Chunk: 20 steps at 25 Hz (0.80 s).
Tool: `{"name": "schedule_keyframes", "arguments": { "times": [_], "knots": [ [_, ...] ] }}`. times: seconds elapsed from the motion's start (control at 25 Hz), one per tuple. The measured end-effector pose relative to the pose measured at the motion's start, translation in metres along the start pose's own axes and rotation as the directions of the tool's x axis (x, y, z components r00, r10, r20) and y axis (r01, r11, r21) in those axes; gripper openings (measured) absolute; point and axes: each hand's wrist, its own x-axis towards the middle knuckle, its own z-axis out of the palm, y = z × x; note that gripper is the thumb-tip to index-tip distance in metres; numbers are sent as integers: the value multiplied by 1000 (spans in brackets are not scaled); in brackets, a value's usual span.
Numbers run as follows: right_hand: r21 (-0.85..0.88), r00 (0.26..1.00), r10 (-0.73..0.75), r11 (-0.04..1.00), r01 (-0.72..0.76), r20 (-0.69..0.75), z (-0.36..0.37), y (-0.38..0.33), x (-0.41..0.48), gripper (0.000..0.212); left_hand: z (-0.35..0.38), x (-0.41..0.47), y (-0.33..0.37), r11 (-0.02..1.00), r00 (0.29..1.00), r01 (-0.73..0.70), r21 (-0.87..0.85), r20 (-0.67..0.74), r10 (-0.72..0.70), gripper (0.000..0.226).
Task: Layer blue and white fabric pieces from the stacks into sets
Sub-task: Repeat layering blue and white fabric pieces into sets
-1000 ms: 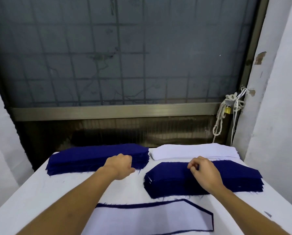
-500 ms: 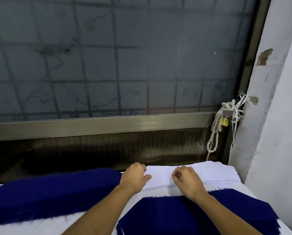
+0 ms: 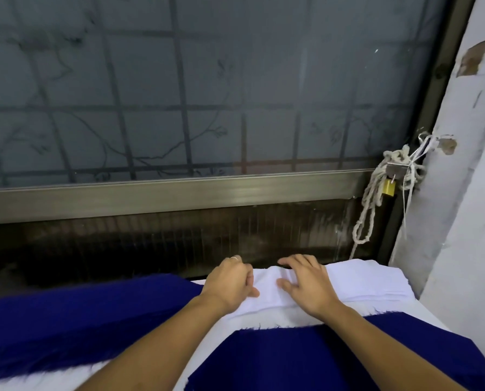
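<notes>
Since the earlier frames both our hands have gone forward onto the white stack (image 3: 362, 280). Our left hand (image 3: 230, 283) curls its fingers over the stack's left end, thumb on top. Our right hand (image 3: 306, 286) lies flat, fingers spread. The stack's long axis runs rightward from our fingers toward the wall (image 3: 475, 221), so the right hand is nearer its middle. The blue stacks (image 3: 80, 314) lie nearer us on the table (image 3: 263, 317), under the window (image 3: 179, 94).

A small garment workshop: stacks of cut blue fabric (image 3: 66, 320) and white fabric (image 3: 362, 280) (raw, frayed edges) lie on a white worktable (image 3: 430, 313) under a frosted, barred window (image 3: 207, 94).
</notes>
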Motion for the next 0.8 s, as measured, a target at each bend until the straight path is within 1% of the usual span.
{"name": "schedule_keyframes", "arguments": {
  "times": [0.12,0.2,0.28,0.36,0.44,0.48,0.56,0.64,0.72,0.8],
  "knots": [
    [60,1000,15,998,-16,22,0,-6,1,38,-1,-1,2,996,996,-83,-36,21,83,17],
    [127,1000,20,992,-21,11,-1,-9,2,31,-1,-1,3,990,996,-69,-127,50,76,19],
    [172,999,28,985,-23,-23,-3,-12,3,19,0,-1,4,957,999,-23,-288,35,34,20],
    [175,997,68,983,-61,-37,-5,-14,4,10,0,-3,4,908,998,35,-417,-38,-56,23],
    [184,992,123,976,-114,-37,-7,-13,4,9,-1,-4,4,854,982,89,-513,-97,-161,27],
    [187,990,140,974,-131,-35,-7,-13,4,9,-1,-5,3,840,975,108,-532,-110,-195,27],
    [169,989,142,976,-134,-35,-7,-12,4,9,-1,-5,0,841,970,122,-526,-115,-213,23],
    [133,993,109,986,-102,-45,-6,-12,3,8,-2,-5,-1,854,975,108,-510,-114,-192,16],
    [138,997,39,990,-30,-62,-6,-13,2,11,-3,-4,0,881,984,80,-466,-105,-145,9],
    [177,996,-50,982,62,-68,-6,-19,1,20,-4,-5,5,932,993,23,-361,-103,-65,8]
  ]
}}
